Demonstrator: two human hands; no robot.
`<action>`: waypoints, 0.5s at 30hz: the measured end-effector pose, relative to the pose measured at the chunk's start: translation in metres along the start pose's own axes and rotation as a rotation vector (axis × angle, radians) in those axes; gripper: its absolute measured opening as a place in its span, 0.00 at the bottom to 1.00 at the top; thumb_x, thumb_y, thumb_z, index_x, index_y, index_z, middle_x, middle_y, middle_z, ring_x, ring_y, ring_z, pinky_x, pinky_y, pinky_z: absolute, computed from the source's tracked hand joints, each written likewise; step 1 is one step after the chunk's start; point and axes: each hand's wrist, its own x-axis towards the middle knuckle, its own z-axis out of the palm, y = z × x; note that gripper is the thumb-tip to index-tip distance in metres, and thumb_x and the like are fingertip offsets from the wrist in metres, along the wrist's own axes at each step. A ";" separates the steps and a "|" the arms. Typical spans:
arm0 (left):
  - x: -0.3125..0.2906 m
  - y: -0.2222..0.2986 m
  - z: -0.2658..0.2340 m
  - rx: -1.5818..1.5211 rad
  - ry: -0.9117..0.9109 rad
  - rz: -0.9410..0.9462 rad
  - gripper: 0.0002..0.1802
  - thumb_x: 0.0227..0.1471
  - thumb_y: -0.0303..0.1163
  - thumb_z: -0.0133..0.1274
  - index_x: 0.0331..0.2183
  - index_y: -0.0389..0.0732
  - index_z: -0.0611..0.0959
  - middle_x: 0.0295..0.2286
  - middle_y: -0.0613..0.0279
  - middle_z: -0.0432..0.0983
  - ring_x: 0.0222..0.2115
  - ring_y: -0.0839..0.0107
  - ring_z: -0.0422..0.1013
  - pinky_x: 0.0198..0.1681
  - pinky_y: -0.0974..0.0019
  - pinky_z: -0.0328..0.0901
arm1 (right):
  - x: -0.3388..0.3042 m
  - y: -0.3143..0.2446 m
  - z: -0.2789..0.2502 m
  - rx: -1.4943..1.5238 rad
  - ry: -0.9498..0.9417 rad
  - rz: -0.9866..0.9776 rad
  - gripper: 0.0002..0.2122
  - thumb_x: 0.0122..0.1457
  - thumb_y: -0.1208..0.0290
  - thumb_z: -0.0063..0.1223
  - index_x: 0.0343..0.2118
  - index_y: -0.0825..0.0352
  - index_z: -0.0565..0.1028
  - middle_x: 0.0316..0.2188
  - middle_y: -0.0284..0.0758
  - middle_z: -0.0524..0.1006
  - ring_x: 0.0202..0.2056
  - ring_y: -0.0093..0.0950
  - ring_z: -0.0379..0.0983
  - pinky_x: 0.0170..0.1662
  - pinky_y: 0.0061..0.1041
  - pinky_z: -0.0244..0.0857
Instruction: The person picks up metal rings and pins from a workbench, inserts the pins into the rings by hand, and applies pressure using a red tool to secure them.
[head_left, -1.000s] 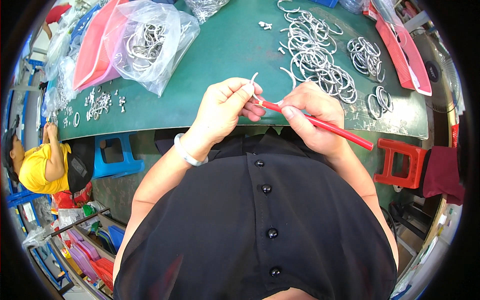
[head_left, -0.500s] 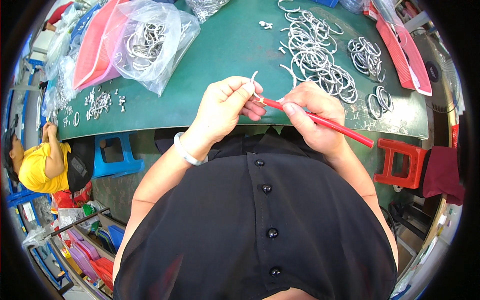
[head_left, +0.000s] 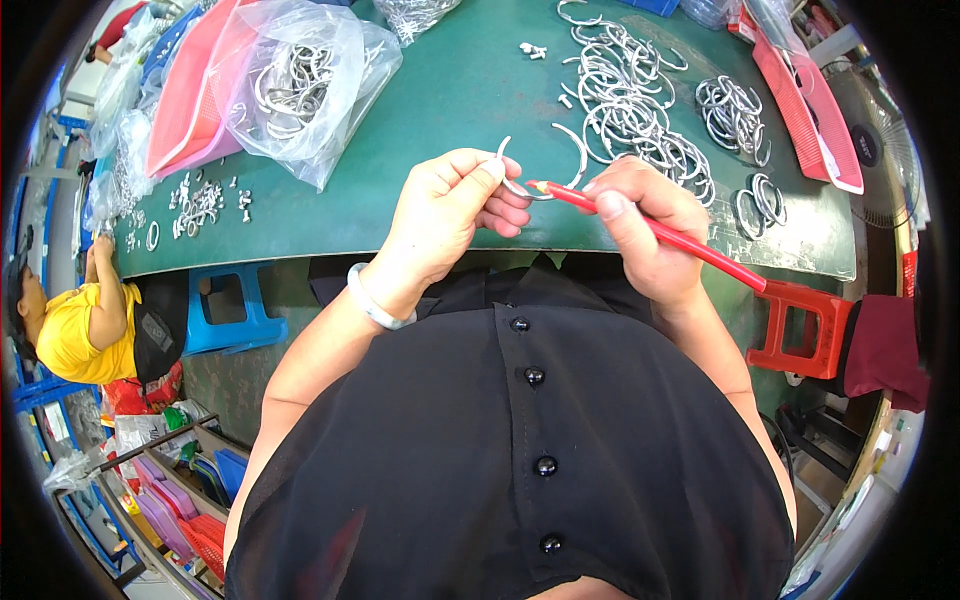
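My left hand (head_left: 445, 205) pinches a silvery open bangle (head_left: 582, 150) between thumb and forefinger, just above the table's near edge. The bangle's gap faces away from me. In my right hand (head_left: 655, 225) is a red pencil (head_left: 690, 245), its sharpened tip pointing left at the bangle's near inner curve. Whether tip and metal touch, I cannot tell. Beyond my hands lies a heap of similar open bangles (head_left: 625, 100).
Smaller bangle piles (head_left: 732, 115) lie to the right, before a pink basket (head_left: 800, 105). At left are a clear bag of rings (head_left: 300, 100), a pink tray (head_left: 185, 100) and small metal parts (head_left: 198, 207). A person in yellow (head_left: 90, 335) sits far left, near a blue stool (head_left: 232, 310).
The pencil tip has shifted up and right, away from my left fingertips, and my right hand has moved slightly right. My left hand still holds the bangle, now more exposed.
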 end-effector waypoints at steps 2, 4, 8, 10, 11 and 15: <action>0.000 0.001 -0.001 -0.005 0.003 -0.003 0.12 0.53 0.33 0.43 0.33 0.33 0.75 0.24 0.56 0.74 0.22 0.73 0.72 0.26 0.73 0.68 | 0.000 0.000 -0.001 0.096 0.097 0.017 0.04 0.50 0.77 0.48 0.24 0.71 0.73 0.21 0.35 0.74 0.23 0.23 0.69 0.28 0.20 0.62; 0.000 0.001 -0.002 -0.010 0.005 -0.006 0.12 0.53 0.33 0.43 0.33 0.33 0.75 0.24 0.56 0.74 0.22 0.72 0.72 0.26 0.73 0.68 | -0.002 0.002 0.002 0.286 0.216 0.071 0.11 0.57 0.69 0.43 0.31 0.74 0.72 0.23 0.37 0.74 0.25 0.22 0.69 0.29 0.20 0.63; 0.000 0.003 -0.003 -0.010 0.012 -0.004 0.12 0.53 0.33 0.43 0.32 0.33 0.75 0.24 0.56 0.74 0.22 0.72 0.72 0.26 0.73 0.68 | 0.001 0.015 -0.004 0.332 0.232 0.033 0.12 0.58 0.68 0.40 0.35 0.73 0.70 0.27 0.38 0.74 0.26 0.23 0.69 0.32 0.20 0.63; 0.000 0.004 -0.003 -0.014 0.015 -0.002 0.12 0.53 0.33 0.43 0.32 0.33 0.75 0.24 0.56 0.74 0.22 0.72 0.72 0.26 0.73 0.68 | 0.003 0.016 -0.001 0.338 0.295 0.180 0.11 0.58 0.69 0.41 0.36 0.73 0.70 0.28 0.38 0.74 0.27 0.22 0.69 0.34 0.19 0.64; 0.000 0.005 -0.003 -0.020 0.017 -0.007 0.12 0.53 0.33 0.43 0.32 0.33 0.75 0.24 0.56 0.74 0.22 0.72 0.72 0.25 0.73 0.68 | 0.004 0.016 -0.001 0.376 0.273 0.238 0.10 0.56 0.72 0.44 0.37 0.72 0.70 0.31 0.38 0.74 0.30 0.22 0.70 0.36 0.18 0.64; 0.000 0.007 -0.001 -0.030 0.008 -0.024 0.12 0.53 0.33 0.43 0.32 0.33 0.75 0.24 0.56 0.74 0.22 0.72 0.72 0.25 0.73 0.67 | 0.007 0.016 0.005 0.475 0.207 0.349 0.11 0.53 0.78 0.47 0.40 0.72 0.68 0.35 0.38 0.73 0.34 0.23 0.70 0.40 0.20 0.65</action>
